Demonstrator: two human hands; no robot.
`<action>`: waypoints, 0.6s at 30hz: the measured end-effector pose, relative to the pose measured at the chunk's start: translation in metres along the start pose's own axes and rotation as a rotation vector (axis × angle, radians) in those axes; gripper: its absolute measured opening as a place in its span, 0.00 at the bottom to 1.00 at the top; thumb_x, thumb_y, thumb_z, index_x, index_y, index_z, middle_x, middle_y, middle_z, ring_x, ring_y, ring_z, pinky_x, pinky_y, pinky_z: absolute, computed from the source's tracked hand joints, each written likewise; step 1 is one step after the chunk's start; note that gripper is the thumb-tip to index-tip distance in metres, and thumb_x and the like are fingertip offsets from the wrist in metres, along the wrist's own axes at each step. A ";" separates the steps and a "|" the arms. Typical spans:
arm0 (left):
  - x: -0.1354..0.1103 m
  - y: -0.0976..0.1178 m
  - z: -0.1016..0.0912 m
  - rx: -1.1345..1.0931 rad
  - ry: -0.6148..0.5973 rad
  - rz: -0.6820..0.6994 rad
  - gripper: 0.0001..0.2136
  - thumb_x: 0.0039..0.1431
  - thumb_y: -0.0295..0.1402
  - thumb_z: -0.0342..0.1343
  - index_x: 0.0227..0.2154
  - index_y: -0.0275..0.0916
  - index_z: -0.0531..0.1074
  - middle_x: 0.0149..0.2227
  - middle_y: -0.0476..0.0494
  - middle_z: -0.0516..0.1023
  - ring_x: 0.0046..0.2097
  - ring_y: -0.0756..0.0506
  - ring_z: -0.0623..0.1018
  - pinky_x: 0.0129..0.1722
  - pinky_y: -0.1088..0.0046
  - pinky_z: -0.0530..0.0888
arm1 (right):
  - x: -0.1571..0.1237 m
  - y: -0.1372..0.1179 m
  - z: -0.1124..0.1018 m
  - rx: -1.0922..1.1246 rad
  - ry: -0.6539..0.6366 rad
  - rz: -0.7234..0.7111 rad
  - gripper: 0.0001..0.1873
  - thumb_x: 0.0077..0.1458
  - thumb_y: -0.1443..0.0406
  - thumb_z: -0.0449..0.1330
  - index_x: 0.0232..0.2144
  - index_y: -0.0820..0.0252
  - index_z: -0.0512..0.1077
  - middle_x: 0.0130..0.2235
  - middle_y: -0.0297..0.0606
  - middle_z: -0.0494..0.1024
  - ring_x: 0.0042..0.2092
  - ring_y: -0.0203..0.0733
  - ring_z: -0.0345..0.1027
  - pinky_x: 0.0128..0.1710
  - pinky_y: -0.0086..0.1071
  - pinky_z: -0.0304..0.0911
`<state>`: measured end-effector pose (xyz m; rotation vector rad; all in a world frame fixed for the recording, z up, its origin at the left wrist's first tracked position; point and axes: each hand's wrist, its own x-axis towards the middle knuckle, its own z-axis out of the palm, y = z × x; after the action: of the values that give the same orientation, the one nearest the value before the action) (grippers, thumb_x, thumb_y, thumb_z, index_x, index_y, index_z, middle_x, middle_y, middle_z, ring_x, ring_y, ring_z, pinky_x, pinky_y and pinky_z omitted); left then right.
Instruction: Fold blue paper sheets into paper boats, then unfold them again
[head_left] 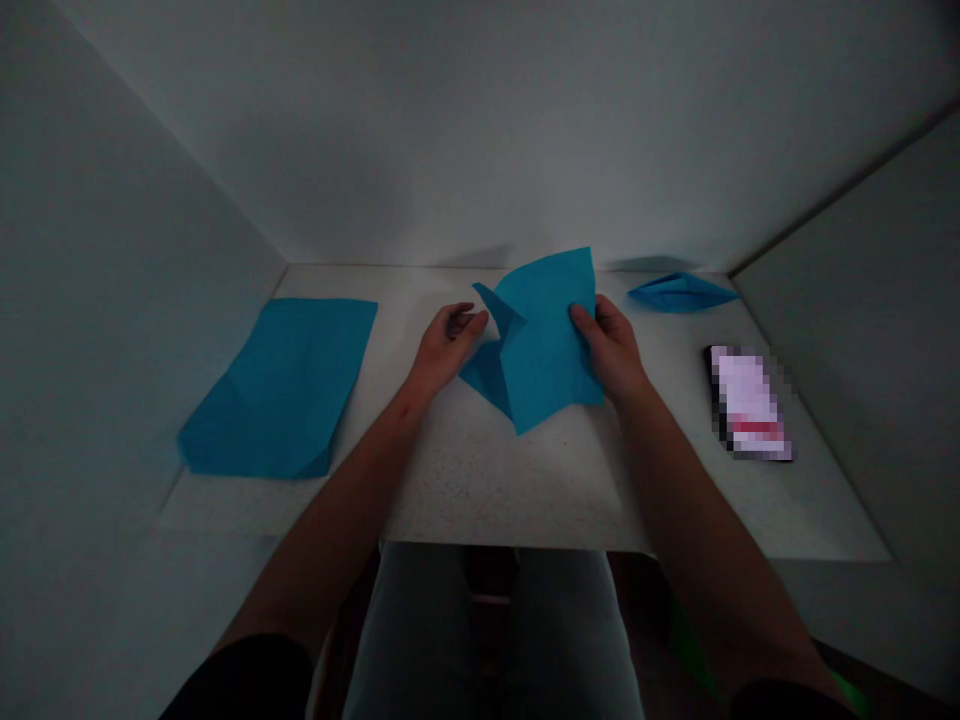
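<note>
A blue sheet of paper [541,340], partly folded, is held tilted above the middle of the white table [487,480]. My right hand [613,348] grips its right edge, thumb on the front and fingers behind. My left hand [448,340] is at the sheet's left side with fingers curled in a pinch by a folded corner flap; whether it grips the flap is unclear.
A stack of flat blue sheets [281,385] lies at the table's left. A folded blue paper boat shape [681,291] rests at the back right. A phone [748,402] lies on the right. Walls close in on the left, back and right.
</note>
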<state>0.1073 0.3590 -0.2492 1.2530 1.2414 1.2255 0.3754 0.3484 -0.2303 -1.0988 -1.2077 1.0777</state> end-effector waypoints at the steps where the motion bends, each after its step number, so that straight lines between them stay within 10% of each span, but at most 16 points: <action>1: 0.000 -0.001 0.001 -0.007 -0.001 0.005 0.37 0.57 0.63 0.73 0.56 0.38 0.76 0.59 0.26 0.84 0.59 0.33 0.85 0.60 0.52 0.81 | -0.001 -0.002 0.002 0.016 0.001 -0.016 0.30 0.53 0.35 0.76 0.41 0.49 0.78 0.39 0.33 0.83 0.40 0.45 0.76 0.40 0.38 0.76; 18: -0.020 0.009 0.017 -0.232 -0.404 -0.062 0.37 0.54 0.65 0.75 0.55 0.41 0.81 0.60 0.28 0.84 0.56 0.32 0.87 0.56 0.51 0.85 | -0.021 -0.005 0.018 0.221 0.029 0.071 0.37 0.49 0.31 0.75 0.51 0.42 0.82 0.50 0.35 0.88 0.53 0.53 0.84 0.48 0.45 0.82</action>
<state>0.1250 0.3390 -0.2418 1.2060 0.8138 0.9790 0.3566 0.3280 -0.2274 -0.9877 -1.0067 1.2146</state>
